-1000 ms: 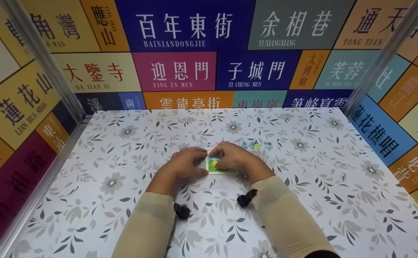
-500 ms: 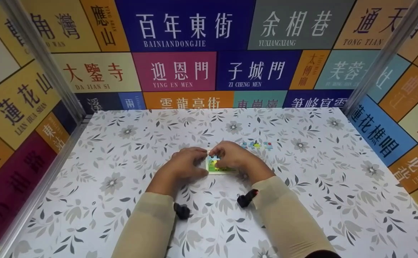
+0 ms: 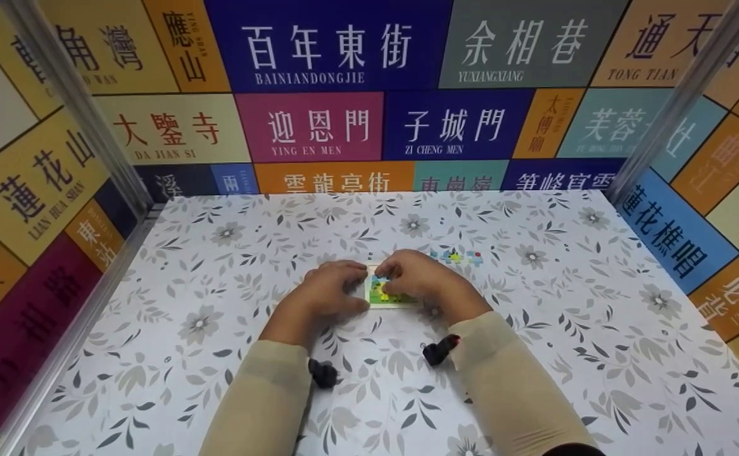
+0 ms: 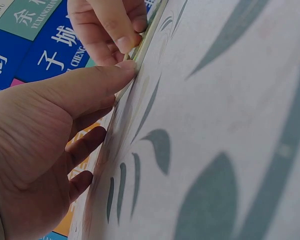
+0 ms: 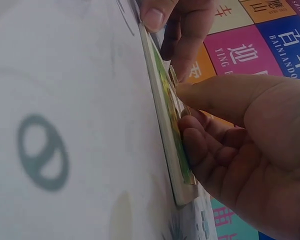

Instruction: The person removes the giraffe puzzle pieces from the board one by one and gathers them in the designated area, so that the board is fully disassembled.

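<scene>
A small wooden jigsaw puzzle board with a green, yellow and blue picture lies flat on the table. My left hand holds the board's left side, thumb at the near corner and fingers towards the far one. In the left wrist view the thumb presses at its edge. My right hand is over the board's right part, covering much of it. Between its thumb and fingers, in the right wrist view, it pinches a thin jigsaw piece, tilted up from the board.
Several loose jigsaw pieces in blue, yellow and red lie beyond the right hand. The tabletop has a flower and leaf print. Panels with large lettering stand behind it and at both sides.
The right hand's fingertips have shifted slightly right over the board, still pinching the piece. The left hand stays in place at the board's left side.
</scene>
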### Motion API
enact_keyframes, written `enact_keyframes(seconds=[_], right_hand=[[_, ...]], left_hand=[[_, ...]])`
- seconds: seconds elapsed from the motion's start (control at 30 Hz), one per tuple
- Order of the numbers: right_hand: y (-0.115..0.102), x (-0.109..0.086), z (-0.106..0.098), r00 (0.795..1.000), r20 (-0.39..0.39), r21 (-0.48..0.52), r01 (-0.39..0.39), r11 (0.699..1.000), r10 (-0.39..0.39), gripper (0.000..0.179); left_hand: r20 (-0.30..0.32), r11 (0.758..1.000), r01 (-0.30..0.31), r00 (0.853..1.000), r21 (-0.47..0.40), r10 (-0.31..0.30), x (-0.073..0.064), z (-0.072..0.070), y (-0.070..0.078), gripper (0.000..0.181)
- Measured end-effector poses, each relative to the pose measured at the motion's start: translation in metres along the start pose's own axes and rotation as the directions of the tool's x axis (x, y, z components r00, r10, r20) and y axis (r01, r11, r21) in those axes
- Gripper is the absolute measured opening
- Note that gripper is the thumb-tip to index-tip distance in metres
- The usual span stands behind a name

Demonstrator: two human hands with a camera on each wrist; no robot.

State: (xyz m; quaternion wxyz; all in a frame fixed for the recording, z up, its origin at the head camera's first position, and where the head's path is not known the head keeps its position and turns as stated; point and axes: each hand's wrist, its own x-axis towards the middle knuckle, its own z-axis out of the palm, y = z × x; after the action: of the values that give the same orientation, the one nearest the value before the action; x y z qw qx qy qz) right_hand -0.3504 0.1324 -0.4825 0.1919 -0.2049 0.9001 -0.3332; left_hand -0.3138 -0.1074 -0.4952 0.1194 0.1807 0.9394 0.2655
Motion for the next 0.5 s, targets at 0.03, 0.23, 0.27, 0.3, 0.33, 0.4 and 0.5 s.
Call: enact_keyframes(seconds=[0.03,0.23,0.27,0.3,0.33,0.4,0.5], right_hand=[[0.000,-0.001,-0.001,1.000,-0.002,0.000,-0.002,1.000,0.002,0.033],[0.004,-0.004,-0.011,1.000,-0.014,0.024,-0.009,1.000,0.009,0.036],[0.005,-0.004,-0.014,1.000,-0.024,0.034,-0.003,0.999,0.004,0.038],[0.007,-0.005,-0.017,0.999,-0.036,0.043,0.004,0.999,-0.002,0.040],[0.009,-0.007,-0.022,0.999,-0.052,0.048,0.010,0.999,-0.007,0.041],[0.014,-0.010,-0.029,0.997,-0.083,0.063,0.014,0.998,-0.009,0.043],[0.024,-0.016,-0.040,0.994,-0.109,0.086,-0.011,0.996,0.021,0.045]], left_hand=[[0.002,1.000,0.002,1.000,0.001,-0.002,0.000,0.000,0.000,0.065],[-0.005,1.000,0.010,1.000,-0.002,-0.010,0.001,0.001,0.001,0.065],[-0.007,1.000,0.008,1.000,0.002,-0.008,0.001,0.001,0.000,0.065],[-0.008,1.000,0.007,1.000,0.008,-0.007,0.001,0.002,0.000,0.065],[-0.010,1.000,0.005,1.000,0.012,-0.005,0.001,0.002,0.000,0.065],[-0.012,1.000,-0.002,1.000,0.024,0.003,0.002,0.002,0.000,0.066],[-0.015,1.000,0.000,1.000,0.026,0.000,0.001,0.002,0.000,0.066]])
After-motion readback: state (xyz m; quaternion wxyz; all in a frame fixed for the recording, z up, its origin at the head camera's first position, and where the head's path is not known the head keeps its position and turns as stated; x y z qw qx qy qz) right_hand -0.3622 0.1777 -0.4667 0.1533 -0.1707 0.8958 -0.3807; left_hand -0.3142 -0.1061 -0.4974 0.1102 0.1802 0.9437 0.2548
